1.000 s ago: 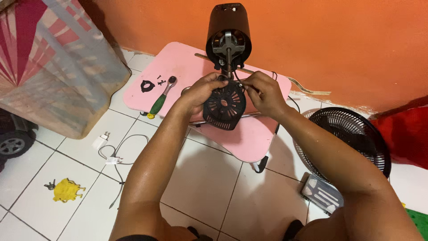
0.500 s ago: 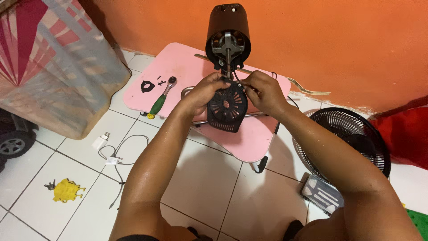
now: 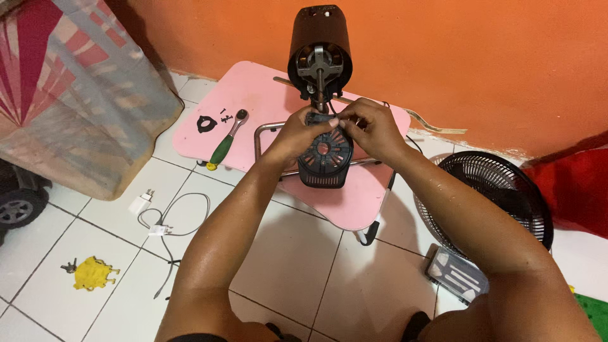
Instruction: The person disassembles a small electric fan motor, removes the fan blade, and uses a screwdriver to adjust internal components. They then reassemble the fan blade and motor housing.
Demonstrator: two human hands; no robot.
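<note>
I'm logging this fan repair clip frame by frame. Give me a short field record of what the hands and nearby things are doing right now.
left hand: grips black vented motor cover
right hand: pinches cover's top edge
fan motor: upright behind the cover, shaft exposed
surface: pink folding table
tool: green-handled ratchet on table, untouched
floor: fan grille, white charger cable

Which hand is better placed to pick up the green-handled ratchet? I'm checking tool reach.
Left, probably. The left hand grips the black vented cover on the side nearer the ratchet on the pink table; the right hand would have to cross over.
</note>
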